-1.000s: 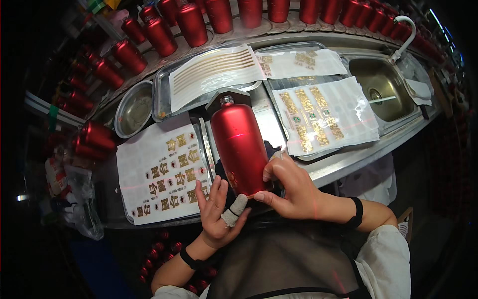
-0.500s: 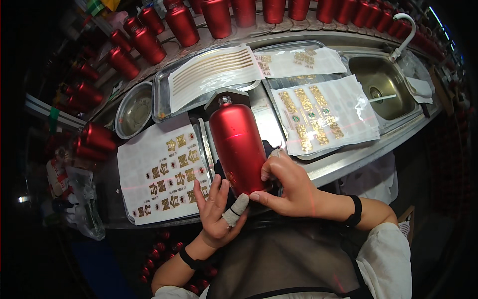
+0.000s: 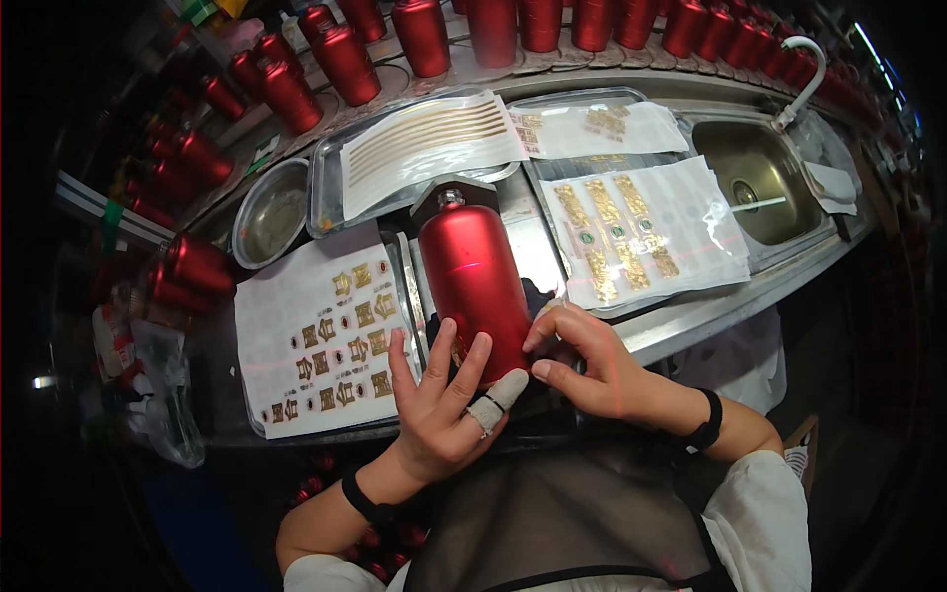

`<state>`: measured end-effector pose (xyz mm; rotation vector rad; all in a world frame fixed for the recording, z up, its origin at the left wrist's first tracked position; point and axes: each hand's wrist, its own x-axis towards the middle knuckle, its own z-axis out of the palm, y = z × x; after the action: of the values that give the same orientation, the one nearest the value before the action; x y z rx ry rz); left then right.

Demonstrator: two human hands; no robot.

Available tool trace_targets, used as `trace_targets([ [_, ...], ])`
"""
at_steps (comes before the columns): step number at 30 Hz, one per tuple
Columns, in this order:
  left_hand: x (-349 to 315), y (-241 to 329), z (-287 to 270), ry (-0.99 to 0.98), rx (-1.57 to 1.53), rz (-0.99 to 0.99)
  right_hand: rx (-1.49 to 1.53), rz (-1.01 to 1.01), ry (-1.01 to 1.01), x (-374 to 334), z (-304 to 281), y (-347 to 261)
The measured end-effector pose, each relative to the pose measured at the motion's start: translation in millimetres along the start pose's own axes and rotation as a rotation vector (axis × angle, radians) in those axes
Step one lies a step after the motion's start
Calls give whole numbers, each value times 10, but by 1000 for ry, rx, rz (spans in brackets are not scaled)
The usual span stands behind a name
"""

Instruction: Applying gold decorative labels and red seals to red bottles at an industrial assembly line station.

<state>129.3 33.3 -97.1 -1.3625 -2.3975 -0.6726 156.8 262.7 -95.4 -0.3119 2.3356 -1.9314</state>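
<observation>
A glossy red bottle [image 3: 472, 261] lies with its neck pointing away and its base toward me, propped on a dark angular support [image 3: 426, 209]. Low on its left side is a small gold decal [image 3: 458, 351], partly hidden by fingers. My left hand [image 3: 446, 409] is open, fingers spread over the lower left of the bottle. A pale cover wraps its thumb, which lies across the base. At the lower right edge of the bottle, my right hand [image 3: 597, 370] has curled fingers, with thumb and index close together. Anything between them is hidden.
Decal sheets lie on both sides: a left sheet [image 3: 316, 345], a right sheet [image 3: 651, 232] with gold strips, and a striped sheet [image 3: 424, 148] behind. A metal bowl [image 3: 268, 212] stands left, a sink [image 3: 755, 178] right. Several red bottles [image 3: 419, 39] line the back.
My left hand has moved right and up, its covered thumb now across the bottle's base. My right thumb has drawn back from under the base toward the curled index finger.
</observation>
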Motion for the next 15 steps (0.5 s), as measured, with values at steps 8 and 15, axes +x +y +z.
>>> trace_targets([
  [8, 217, 91, 85, 31, 21, 30, -151, -6, 125, -200, -82, 107],
  [15, -129, -112, 61, 81, -117, -222, -480, -569, -61, -221, -52, -71],
])
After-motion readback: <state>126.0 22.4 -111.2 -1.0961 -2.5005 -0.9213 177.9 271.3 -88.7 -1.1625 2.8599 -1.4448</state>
